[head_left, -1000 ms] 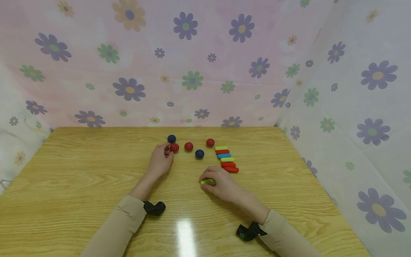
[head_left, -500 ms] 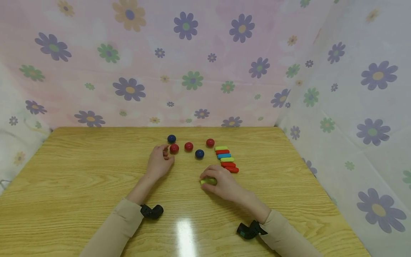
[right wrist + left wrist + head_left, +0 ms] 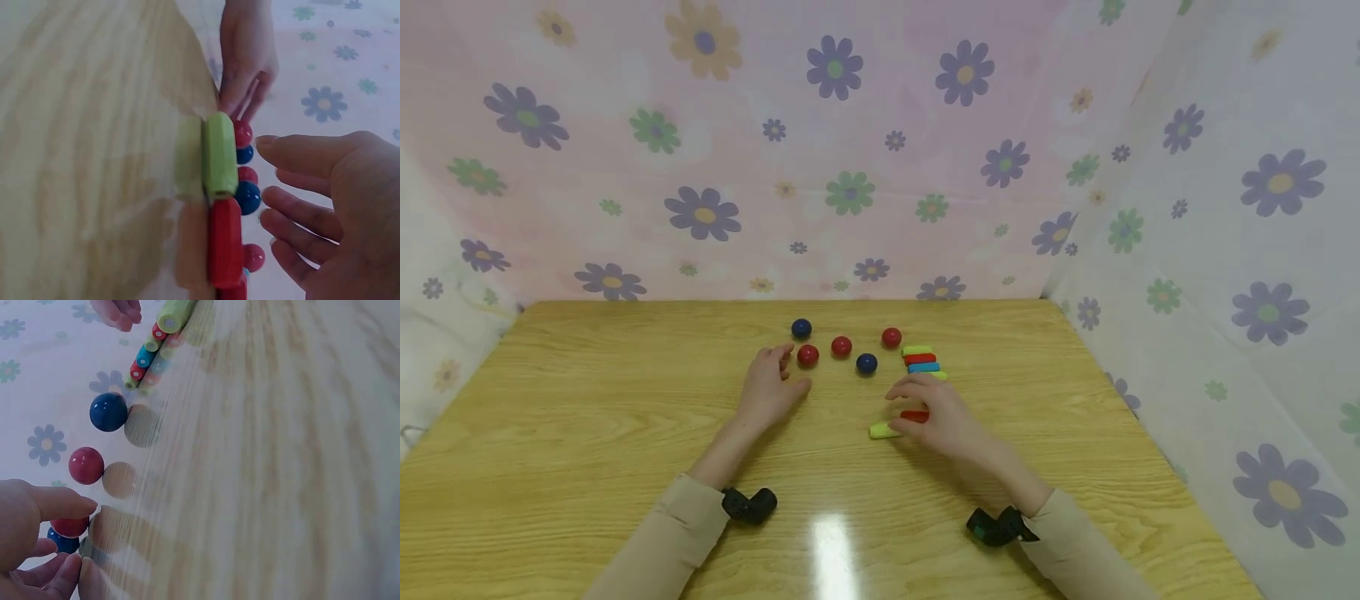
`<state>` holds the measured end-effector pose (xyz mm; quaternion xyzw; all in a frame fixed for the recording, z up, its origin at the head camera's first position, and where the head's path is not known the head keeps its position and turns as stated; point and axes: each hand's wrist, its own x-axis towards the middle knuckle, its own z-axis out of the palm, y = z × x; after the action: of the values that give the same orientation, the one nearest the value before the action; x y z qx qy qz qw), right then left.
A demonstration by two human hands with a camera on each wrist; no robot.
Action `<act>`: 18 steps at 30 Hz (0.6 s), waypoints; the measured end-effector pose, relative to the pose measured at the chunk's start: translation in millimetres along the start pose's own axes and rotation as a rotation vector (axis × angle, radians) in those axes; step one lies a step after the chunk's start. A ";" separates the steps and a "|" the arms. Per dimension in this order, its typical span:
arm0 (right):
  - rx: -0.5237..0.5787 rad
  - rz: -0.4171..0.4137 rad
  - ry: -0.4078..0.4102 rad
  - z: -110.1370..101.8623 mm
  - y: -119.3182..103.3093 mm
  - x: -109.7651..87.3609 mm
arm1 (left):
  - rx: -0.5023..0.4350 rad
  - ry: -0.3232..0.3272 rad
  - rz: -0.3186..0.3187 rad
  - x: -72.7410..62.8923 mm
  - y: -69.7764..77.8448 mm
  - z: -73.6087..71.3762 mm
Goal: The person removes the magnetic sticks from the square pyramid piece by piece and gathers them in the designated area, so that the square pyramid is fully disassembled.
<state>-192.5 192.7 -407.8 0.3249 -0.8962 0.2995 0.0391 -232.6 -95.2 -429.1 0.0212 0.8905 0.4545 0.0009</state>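
Observation:
My left hand (image 3: 769, 392) is beside a red ball (image 3: 808, 356), fingers loosely bent and thumb apart. In the left wrist view its fingers partly cover that ball (image 3: 70, 526); I cannot tell whether they touch. My right hand (image 3: 943, 417) hovers with spread fingers around a yellow-green stick (image 3: 882, 431) and a red stick (image 3: 914, 416), gripping neither. The right wrist view shows the faceted yellow-green stick (image 3: 220, 156) lying end to end with the red stick (image 3: 225, 240), apart from the fingertips.
Farther back are a blue ball (image 3: 801, 328), a red ball (image 3: 841, 346), another blue ball (image 3: 867, 363) and another red ball (image 3: 891, 337). A column of coloured sticks (image 3: 922, 367) lies right of them, its near end hidden by my right hand. A patterned cloth (image 3: 850, 233) hangs behind the table.
My right hand has let go of the yellow-green stick and shifted right. My left hand has drawn slightly back from the red ball, which sits a little nearer to me.

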 end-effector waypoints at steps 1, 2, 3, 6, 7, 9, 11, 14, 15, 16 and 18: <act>0.015 0.003 0.006 -2.0 1.5 -0.3 | 0.007 0.002 0.003 -0.4 0.1 -0.2; 0.028 0.004 0.011 -4.0 3.0 -0.6 | 0.010 0.003 0.006 -0.5 0.2 -0.4; 0.037 0.011 0.015 -6.0 4.2 -0.8 | 0.013 0.003 0.010 -1.0 0.4 -0.6; 0.051 0.015 0.023 -11.4 7.6 -1.7 | 0.027 -0.001 0.024 -2.4 0.2 -1.5; 0.048 0.019 0.027 -13.0 8.5 -2.3 | 0.041 -0.003 0.030 -3.3 0.0 -1.8; 0.056 0.039 0.035 -16.1 10.3 -3.4 | 0.063 -0.002 0.037 -4.9 -0.9 -2.6; 0.059 0.062 0.041 -18.7 11.9 -4.8 | 0.087 0.003 0.048 -6.5 -2.3 -3.4; 0.054 0.091 0.047 -21.0 14.9 -6.9 | 0.084 0.010 0.065 -7.6 -4.1 -3.9; 0.049 0.093 0.048 -21.5 15.5 -7.5 | 0.081 0.013 0.070 -7.7 -4.6 -3.8; 0.044 0.094 0.048 -21.7 16.0 -8.0 | 0.080 0.013 0.075 -7.6 -5.2 -3.6; 0.043 0.092 0.041 -21.6 16.6 -8.9 | 0.069 0.009 0.085 -7.0 -5.8 -2.7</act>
<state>-198.3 220.0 -401.0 0.2778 -0.9026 0.3269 0.0367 -225.9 -101.0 -432.3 0.0569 0.9038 0.4235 -0.0232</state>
